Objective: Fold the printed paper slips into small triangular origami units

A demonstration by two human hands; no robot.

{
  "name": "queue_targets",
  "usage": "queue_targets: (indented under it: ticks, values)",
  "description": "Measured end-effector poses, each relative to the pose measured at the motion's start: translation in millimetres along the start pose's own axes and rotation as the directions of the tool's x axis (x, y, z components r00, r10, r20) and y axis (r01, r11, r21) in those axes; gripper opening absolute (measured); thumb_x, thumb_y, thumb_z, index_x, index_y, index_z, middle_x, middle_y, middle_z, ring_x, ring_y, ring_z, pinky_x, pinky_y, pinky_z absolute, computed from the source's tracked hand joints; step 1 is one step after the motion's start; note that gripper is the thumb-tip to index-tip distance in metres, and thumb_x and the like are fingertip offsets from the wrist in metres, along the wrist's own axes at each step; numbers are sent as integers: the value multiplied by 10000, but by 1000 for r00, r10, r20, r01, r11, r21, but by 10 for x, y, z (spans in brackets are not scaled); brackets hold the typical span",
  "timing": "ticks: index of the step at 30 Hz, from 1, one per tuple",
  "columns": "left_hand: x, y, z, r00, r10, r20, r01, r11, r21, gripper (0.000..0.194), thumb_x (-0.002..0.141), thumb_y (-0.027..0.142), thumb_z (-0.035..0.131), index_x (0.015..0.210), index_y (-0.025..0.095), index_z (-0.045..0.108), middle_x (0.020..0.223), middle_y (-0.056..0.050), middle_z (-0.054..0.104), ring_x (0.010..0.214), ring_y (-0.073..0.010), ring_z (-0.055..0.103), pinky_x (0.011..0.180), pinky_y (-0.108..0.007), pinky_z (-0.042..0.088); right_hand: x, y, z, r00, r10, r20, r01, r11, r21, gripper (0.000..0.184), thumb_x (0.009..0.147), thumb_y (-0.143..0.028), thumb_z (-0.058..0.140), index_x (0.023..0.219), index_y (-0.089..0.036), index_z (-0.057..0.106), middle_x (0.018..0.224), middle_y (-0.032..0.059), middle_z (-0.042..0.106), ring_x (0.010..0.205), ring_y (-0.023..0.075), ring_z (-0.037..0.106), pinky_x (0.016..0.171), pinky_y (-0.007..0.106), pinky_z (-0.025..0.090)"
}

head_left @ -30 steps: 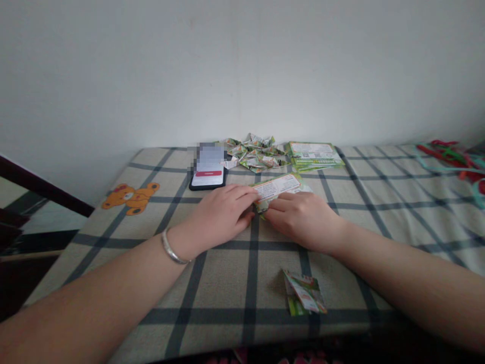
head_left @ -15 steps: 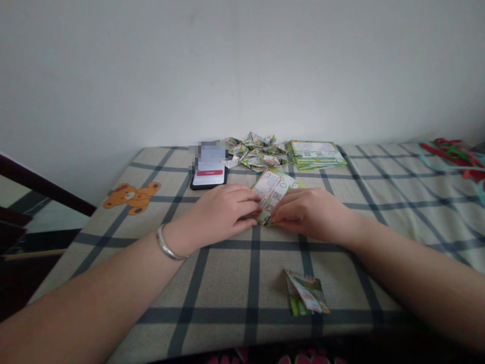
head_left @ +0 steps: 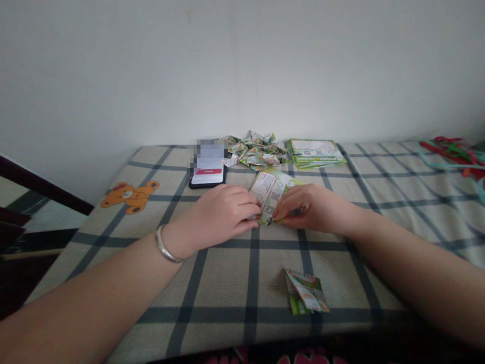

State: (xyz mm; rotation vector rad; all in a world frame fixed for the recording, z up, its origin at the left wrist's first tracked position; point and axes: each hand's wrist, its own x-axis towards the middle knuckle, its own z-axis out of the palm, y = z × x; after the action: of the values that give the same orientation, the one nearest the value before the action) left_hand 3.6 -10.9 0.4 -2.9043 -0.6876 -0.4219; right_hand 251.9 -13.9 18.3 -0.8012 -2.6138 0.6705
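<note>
A printed green and white leaflet point(head_left: 270, 191) lies on the checked tablecloth between my hands, partly covered by them. My left hand point(head_left: 231, 210), with a silver bangle at the wrist, pinches its left lower edge between thumb and fingers. On the other side, my right hand point(head_left: 306, 207) grips the lower right edge with thumb and fingertips pressed together. Nearer to me lies a folded piece of the same printed paper point(head_left: 306, 291), its flap slightly raised. Behind the leaflet is a pile of folded paper pieces point(head_left: 261, 150).
A phone point(head_left: 207, 172) with a lit screen lies left of the pile. A stack of flat leaflets point(head_left: 316, 153) sits to the right. Red and green items point(head_left: 454, 151) are at the far right. A bear picture point(head_left: 131, 197) is at the left. A wall stands behind.
My right hand has shifted slightly right and up along the leaflet's lower edge. The left hand stays nearly in place. The folded piece in front has not moved.
</note>
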Motion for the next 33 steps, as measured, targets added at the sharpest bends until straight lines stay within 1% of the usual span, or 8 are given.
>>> queue_targets:
  ticks: [7, 11, 16, 19, 22, 26, 29, 33]
  values:
    - [26, 10, -12, 997, 37, -62, -39, 999, -26, 223, 972, 269, 493, 982, 174, 694, 1002, -24, 728, 941, -194, 647, 849, -361, 520, -5, -6, -73, 995, 61, 83, -62, 998, 9, 38, 802, -205, 707, 775, -186, 687, 915, 26, 726, 813, 132, 637, 744, 261, 475]
    - [25, 28, -25, 998, -11, -64, 11, 1000, -10, 191, 945, 227, 517, 945, 158, 696, 929, -46, 725, 906, -201, 657, 826, -360, 521, -2, -28, -120, 989, 120, 80, -115, 991, -68, 225, 881, -395, 638, 890, -182, 712, 875, 40, 712, 785, 145, 620, 693, 269, 449]
    - [36, 60, -42, 997, -58, -43, 57, 998, -25, 188, 921, 226, 526, 852, 154, 685, 858, -51, 701, 861, -203, 645, 820, -369, 502, 16, -150, -47, 994, 106, 25, -97, 965, -244, 186, 909, -331, 591, 932, -199, 719, 905, 35, 712, 819, 156, 625, 715, 276, 421]
    - [52, 83, -54, 996, -90, -26, 86, 988, -126, 198, 904, 220, 535, 762, 163, 661, 772, -36, 668, 782, -178, 621, 739, -328, 488, 16, -240, 32, 991, 131, -28, -133, 936, -327, 158, 898, -303, 592, 930, -219, 722, 895, 21, 715, 801, 161, 629, 673, 275, 402]
    - [60, 100, -64, 996, -85, -25, 76, 966, -249, 186, 890, 203, 544, 745, 171, 656, 751, -24, 660, 780, -160, 613, 730, -303, 482, 14, -275, 77, 993, 117, -22, -118, 935, -335, 158, 899, -284, 584, 883, -218, 726, 880, 20, 720, 795, 159, 630, 672, 276, 403]
    - [55, 88, -57, 998, -61, -10, 55, 957, -285, 183, 915, 223, 526, 852, 169, 689, 879, -40, 703, 901, -176, 639, 858, -341, 505, 21, -239, 55, 996, 87, 7, -83, 970, -226, 150, 884, -230, 590, 886, -216, 739, 877, 14, 731, 804, 143, 636, 721, 266, 439]
    - [41, 52, -20, 994, -106, -14, 101, 976, -193, 198, 927, 237, 519, 985, 164, 695, 1076, -67, 708, 1036, -202, 639, 943, -380, 510, 22, -201, 10, 995, 88, 45, -79, 982, -174, 160, 877, -212, 585, 869, -202, 744, 857, 23, 730, 798, 141, 636, 739, 268, 455]
    - [10, 0, 43, 986, -164, -36, 162, 985, -59, 270, 924, 247, 533, 1142, 158, 663, 1297, -86, 635, 1194, -225, 588, 1052, -418, 471, 4, -166, -36, 989, 109, 95, -96, 986, -136, 153, 875, -228, 595, 867, -197, 745, 826, 24, 722, 781, 137, 625, 735, 270, 455]
